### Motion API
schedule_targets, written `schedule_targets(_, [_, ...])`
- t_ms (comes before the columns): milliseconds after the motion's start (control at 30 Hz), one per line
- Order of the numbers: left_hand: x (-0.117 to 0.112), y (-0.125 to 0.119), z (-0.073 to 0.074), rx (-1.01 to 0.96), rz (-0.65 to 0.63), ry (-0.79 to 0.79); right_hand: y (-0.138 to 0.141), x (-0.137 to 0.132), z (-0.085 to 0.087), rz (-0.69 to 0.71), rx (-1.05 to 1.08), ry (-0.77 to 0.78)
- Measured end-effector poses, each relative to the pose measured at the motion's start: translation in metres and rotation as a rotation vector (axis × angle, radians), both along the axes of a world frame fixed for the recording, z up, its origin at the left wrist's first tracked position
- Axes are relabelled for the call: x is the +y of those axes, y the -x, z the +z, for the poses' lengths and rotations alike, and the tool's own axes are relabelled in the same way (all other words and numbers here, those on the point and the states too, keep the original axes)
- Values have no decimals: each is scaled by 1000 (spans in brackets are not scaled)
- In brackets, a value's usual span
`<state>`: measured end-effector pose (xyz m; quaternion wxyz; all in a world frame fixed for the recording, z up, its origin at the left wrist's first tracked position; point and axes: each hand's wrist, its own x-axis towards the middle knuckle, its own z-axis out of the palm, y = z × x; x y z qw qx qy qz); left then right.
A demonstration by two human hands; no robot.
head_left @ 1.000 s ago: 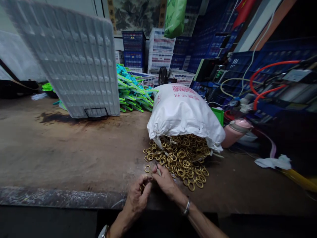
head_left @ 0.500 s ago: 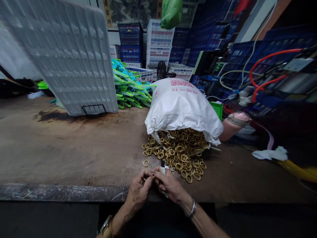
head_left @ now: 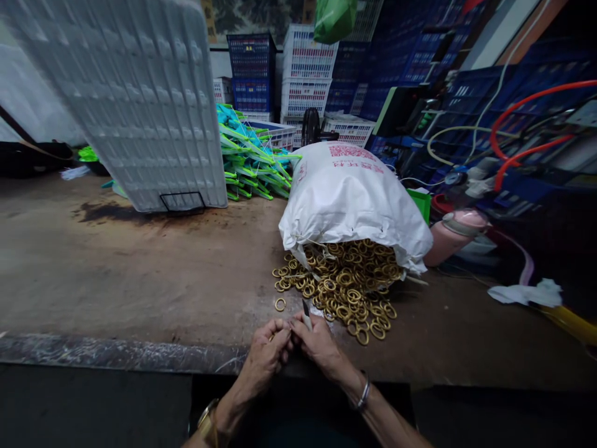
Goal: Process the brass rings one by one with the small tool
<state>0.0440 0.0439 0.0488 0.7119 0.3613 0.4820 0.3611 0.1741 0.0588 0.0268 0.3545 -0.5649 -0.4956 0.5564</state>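
Near the table's front edge, my left hand (head_left: pixel 267 351) is closed, with a bit of a gold-coloured ring (head_left: pixel 272 338) showing between its fingers. My right hand (head_left: pixel 319 348) grips a small knife (head_left: pixel 306 316) with a dark blade pointing up and a pale handle. The fingertips of both hands meet; what lies between them is mostly hidden. Just beyond them, many gold rings (head_left: pixel 345 295) spill from the mouth of a white woven sack (head_left: pixel 354 199) lying on its side. One loose ring (head_left: pixel 280 304) lies apart, to the left of the pile.
A tall ribbed translucent panel (head_left: pixel 140 118) stands on a wire stand at left on the brown table (head_left: pixel 140 274). Green and blue plastic pieces (head_left: pixel 254 162) are heaped behind. A pink bottle (head_left: pixel 454 236) is right of the sack. Crates (head_left: pixel 308 59) are stacked at the back.
The whole view has shifted slightly, with the scene sitting a little further right. My hands stay together; the ring in my left hand shows less, and the knife blade is turned slightly.
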Motion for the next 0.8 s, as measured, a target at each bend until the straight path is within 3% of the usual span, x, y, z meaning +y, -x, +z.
schedule_targets(267, [-1, 4, 4, -180, -10, 60, -1, 1, 0, 54, -25, -26])
schedule_targets(433, [-2, 5, 5, -197, 42, 87, -5, -1, 6, -12, -296, -224])
schedule_targets(567, [-2, 4, 1, -171, 79, 49, -7, -9, 8, 131, -594, -381])
schedule_targets(800, [-3, 1, -4, -56, 118, 20, -5, -13, 3, 310, -841, -368])
